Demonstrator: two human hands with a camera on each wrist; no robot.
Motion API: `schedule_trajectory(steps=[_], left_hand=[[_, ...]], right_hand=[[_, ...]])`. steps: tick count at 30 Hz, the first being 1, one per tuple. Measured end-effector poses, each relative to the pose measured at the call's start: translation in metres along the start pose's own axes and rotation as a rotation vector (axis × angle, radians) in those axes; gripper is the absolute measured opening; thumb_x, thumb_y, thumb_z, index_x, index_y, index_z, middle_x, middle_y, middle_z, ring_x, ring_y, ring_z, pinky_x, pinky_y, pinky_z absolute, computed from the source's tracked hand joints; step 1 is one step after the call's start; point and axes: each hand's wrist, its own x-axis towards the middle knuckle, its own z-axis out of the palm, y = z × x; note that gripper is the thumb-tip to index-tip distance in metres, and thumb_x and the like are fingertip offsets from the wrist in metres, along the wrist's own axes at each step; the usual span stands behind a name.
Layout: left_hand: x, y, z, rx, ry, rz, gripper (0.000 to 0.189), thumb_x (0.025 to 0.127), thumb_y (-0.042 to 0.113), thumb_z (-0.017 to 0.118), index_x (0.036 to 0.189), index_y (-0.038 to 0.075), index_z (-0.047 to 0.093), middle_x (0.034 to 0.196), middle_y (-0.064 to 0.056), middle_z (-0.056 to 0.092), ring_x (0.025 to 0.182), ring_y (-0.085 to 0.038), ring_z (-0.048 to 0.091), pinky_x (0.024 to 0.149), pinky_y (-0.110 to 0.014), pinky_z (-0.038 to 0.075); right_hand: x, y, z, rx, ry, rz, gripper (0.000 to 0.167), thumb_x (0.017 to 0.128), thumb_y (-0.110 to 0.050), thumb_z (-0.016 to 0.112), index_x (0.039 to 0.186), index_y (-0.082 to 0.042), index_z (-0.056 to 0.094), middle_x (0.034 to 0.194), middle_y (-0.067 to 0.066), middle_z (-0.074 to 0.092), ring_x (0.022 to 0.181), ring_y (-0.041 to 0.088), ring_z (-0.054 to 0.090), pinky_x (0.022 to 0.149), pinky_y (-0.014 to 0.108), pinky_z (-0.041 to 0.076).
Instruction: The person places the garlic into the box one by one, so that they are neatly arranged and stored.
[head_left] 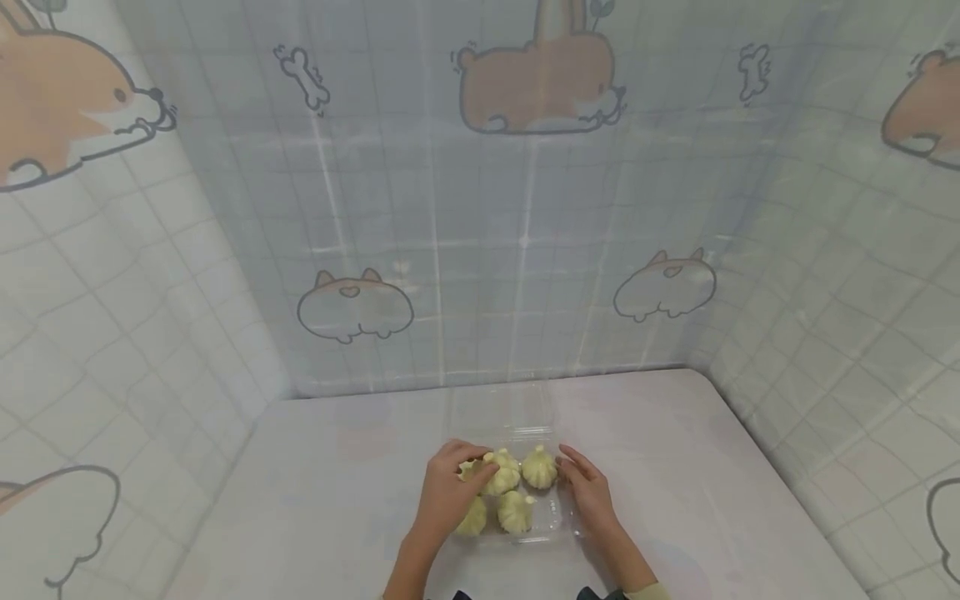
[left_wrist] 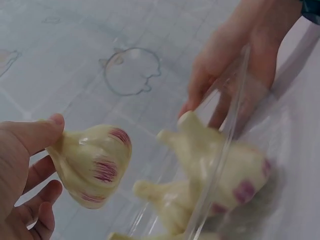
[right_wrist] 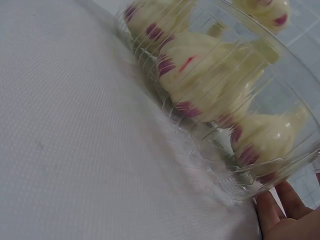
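Observation:
My left hand (head_left: 447, 487) pinches a pale garlic bulb (left_wrist: 95, 165) with purple streaks by its stem, between thumb and fingers. The bulb hangs over a clear plastic clamshell box (head_left: 551, 521), with its body pointing away from my palm. Several similar bulbs sit inside, among them a garlic bulb (head_left: 538, 468) at the back right and another bulb (head_left: 515, 512) at the front. My right hand (head_left: 591, 493) rests at the box's right side, its fingers fairly straight and touching the plastic near the corner. One more bulb is partly hidden behind my left hand.
The box's clear lid (head_left: 498, 408) lies folded back toward the rear wall. A pale tabletop (head_left: 337, 500) extends on both sides. Printed curtains (head_left: 480, 208) with cartoon dogs enclose the table at the back, left and right.

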Motion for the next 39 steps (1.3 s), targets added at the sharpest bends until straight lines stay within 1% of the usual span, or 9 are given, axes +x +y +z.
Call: schedule_trajectory(steps=[5, 8, 10, 14, 21, 24, 28, 35, 39], left_hand=[[0.002, 0.004, 0.017, 0.008, -0.043, 0.056, 0.019, 0.083, 0.028, 0.079, 0.098, 0.016, 0.075, 0.091, 0.015, 0.063, 0.087, -0.011, 0.061, 0.070, -0.034, 0.052], [0.004, 0.008, 0.025, 0.031, -0.074, 0.059, 0.020, 0.084, 0.031, 0.078, 0.098, 0.017, 0.075, 0.091, 0.013, 0.064, 0.086, -0.012, 0.061, 0.069, -0.036, 0.052], [0.006, 0.009, 0.030, 0.050, -0.093, 0.064, 0.021, 0.084, 0.033, 0.077, 0.098, 0.018, 0.076, 0.092, 0.013, 0.064, 0.086, -0.012, 0.061, 0.070, -0.034, 0.052], [0.008, 0.011, 0.038, 0.068, -0.126, 0.068, 0.021, 0.083, 0.032, 0.078, 0.098, 0.018, 0.076, 0.091, 0.013, 0.065, 0.083, -0.011, 0.060, 0.067, -0.027, 0.049], [0.013, 0.008, 0.053, 0.040, -0.157, 0.084, 0.021, 0.082, 0.028, 0.079, 0.098, 0.015, 0.077, 0.089, 0.012, 0.065, 0.078, -0.010, 0.058, 0.063, -0.022, 0.046], [0.014, 0.006, 0.059, 0.039, -0.160, 0.096, 0.020, 0.083, 0.027, 0.079, 0.098, 0.015, 0.077, 0.090, 0.011, 0.066, 0.078, -0.012, 0.060, 0.062, -0.021, 0.046], [0.015, 0.006, 0.065, 0.041, -0.166, 0.111, 0.018, 0.083, 0.027, 0.079, 0.096, 0.015, 0.077, 0.090, 0.011, 0.066, 0.078, -0.013, 0.061, 0.063, -0.021, 0.046], [0.019, 0.013, 0.068, 0.056, -0.192, 0.105, 0.019, 0.085, 0.028, 0.077, 0.097, 0.013, 0.077, 0.091, 0.009, 0.067, 0.082, -0.013, 0.062, 0.065, -0.022, 0.047], [0.020, 0.016, 0.071, 0.061, -0.241, 0.077, 0.019, 0.086, 0.030, 0.076, 0.098, 0.015, 0.076, 0.092, 0.012, 0.066, 0.085, -0.010, 0.061, 0.069, -0.024, 0.048]], right_hand=[[-0.002, 0.000, -0.001, 0.018, -0.005, 0.011, 0.042, 0.100, -0.026, 0.054, 0.138, -0.008, 0.053, 0.134, 0.019, 0.054, 0.121, 0.033, 0.053, 0.100, 0.047, 0.042], [-0.001, 0.001, -0.002, 0.021, -0.008, 0.001, 0.043, 0.101, -0.029, 0.053, 0.138, -0.008, 0.053, 0.136, 0.019, 0.053, 0.121, 0.033, 0.054, 0.101, 0.049, 0.039], [0.000, 0.000, -0.002, 0.029, -0.013, -0.003, 0.042, 0.101, -0.030, 0.052, 0.138, -0.009, 0.054, 0.137, 0.018, 0.052, 0.121, 0.033, 0.054, 0.102, 0.049, 0.038], [0.002, -0.001, -0.002, 0.062, -0.041, -0.026, 0.043, 0.101, -0.028, 0.052, 0.138, -0.006, 0.053, 0.139, 0.019, 0.051, 0.122, 0.033, 0.054, 0.104, 0.048, 0.037], [-0.001, -0.006, -0.004, 0.116, -0.054, -0.031, 0.040, 0.103, -0.019, 0.050, 0.138, 0.001, 0.051, 0.134, 0.025, 0.053, 0.120, 0.034, 0.054, 0.100, 0.041, 0.042], [-0.004, -0.008, -0.004, 0.136, -0.065, -0.031, 0.039, 0.103, -0.016, 0.049, 0.137, 0.003, 0.051, 0.133, 0.026, 0.052, 0.122, 0.034, 0.052, 0.098, 0.034, 0.044], [0.001, -0.001, -0.004, 0.115, -0.064, -0.038, 0.039, 0.103, -0.020, 0.049, 0.136, 0.000, 0.053, 0.134, 0.023, 0.053, 0.125, 0.032, 0.050, 0.097, 0.030, 0.043], [0.003, 0.002, -0.005, 0.065, -0.045, -0.039, 0.041, 0.103, -0.026, 0.049, 0.136, -0.004, 0.054, 0.135, 0.021, 0.053, 0.131, 0.035, 0.043, 0.106, 0.044, 0.035], [0.003, 0.001, -0.005, 0.052, -0.043, -0.034, 0.041, 0.102, -0.028, 0.050, 0.136, -0.005, 0.055, 0.140, 0.019, 0.049, 0.133, 0.034, 0.041, 0.105, 0.044, 0.037]])
